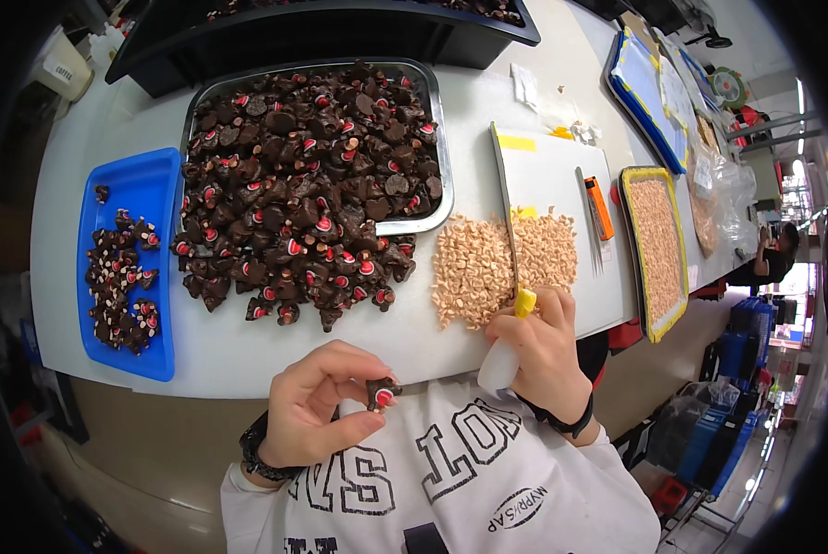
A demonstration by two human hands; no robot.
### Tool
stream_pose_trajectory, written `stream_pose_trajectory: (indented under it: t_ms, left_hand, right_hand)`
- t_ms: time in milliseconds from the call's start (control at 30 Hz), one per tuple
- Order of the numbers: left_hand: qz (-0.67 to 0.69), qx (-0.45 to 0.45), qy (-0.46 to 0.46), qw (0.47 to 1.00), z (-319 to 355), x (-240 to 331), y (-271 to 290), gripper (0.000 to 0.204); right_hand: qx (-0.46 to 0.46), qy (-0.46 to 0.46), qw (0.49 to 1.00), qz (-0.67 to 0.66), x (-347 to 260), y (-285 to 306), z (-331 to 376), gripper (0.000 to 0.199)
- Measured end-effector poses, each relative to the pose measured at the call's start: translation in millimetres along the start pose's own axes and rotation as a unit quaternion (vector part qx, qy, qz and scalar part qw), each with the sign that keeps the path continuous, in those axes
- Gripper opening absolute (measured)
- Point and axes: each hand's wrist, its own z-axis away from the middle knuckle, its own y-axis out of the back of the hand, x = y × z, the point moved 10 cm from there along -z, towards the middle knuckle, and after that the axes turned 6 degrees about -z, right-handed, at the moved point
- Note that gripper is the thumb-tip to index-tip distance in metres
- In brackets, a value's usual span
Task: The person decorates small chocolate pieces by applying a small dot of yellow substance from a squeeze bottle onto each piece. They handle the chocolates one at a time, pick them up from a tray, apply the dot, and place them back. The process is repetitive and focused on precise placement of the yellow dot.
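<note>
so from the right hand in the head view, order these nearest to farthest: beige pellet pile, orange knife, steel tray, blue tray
1. Beige pellet pile, just above the right hand.
2. Orange knife, farther up and slightly right.
3. Steel tray, up and to the left.
4. Blue tray, far left of the table.

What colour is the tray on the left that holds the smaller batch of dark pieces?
Bright blue; the tray shows best in the head view, left of the metal pan.
</note>
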Motion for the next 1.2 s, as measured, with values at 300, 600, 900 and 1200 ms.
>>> stream_pose_trajectory:
  t_ms: [300, 600, 900, 1200]
  left_hand:
    - [-0.007, -0.023, 0.026, 0.999, -1, -6, -3, 0.038]
    - [-0.02, -0.045, 0.038, 0.998, 0, -8, -6, 0.037]
    - [-0.038, -0.059, 0.045, 0.997, 0, -9, -9, 0.038]
    - [-0.086, -0.116, 0.124, 0.982, -1, -19, -28, 0.053]
  right_hand:
    - [-0.046, 0.002, 0.998, 0.05, -4, 1, -2, 0.035]
    - [-0.069, 0.015, 0.996, 0.062, -5, -3, -4, 0.029]
    - [-0.068, 0.024, 0.997, 0.019, 4, -5, -3, 0.035]
    - [0.066, 0.011, 0.977, -0.203, -17, 29, -12, 0.026]
